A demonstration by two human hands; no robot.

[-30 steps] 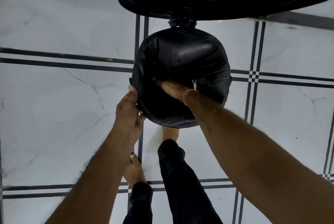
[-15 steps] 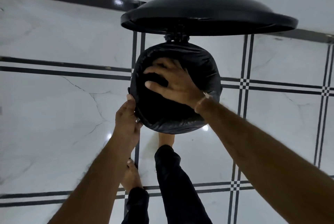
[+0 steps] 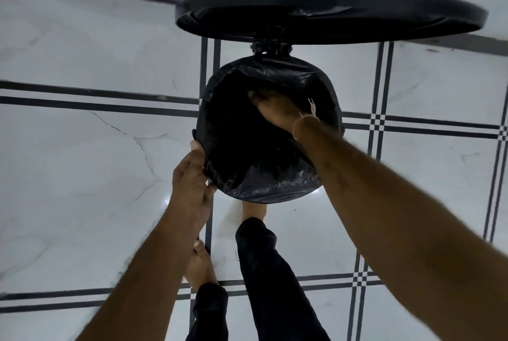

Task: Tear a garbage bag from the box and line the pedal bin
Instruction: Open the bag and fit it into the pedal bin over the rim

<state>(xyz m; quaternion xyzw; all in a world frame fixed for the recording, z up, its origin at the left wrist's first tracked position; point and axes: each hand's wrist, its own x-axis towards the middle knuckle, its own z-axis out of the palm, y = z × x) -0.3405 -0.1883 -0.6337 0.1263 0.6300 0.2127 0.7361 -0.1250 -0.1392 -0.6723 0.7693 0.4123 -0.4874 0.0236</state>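
Above the pedal bin (image 3: 327,84), lid (image 3: 330,7) raised.

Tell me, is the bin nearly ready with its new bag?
Nearly. Done: the garbage bag is already in the pedal bin, its edge folded over the rim, and the lid stands open. In hand: the left hand steadies the bin's rim while the right hand reaches down inside, apparently pressing the bag against the wall. Left: finish smoothing, take the hands out, let the lid close.
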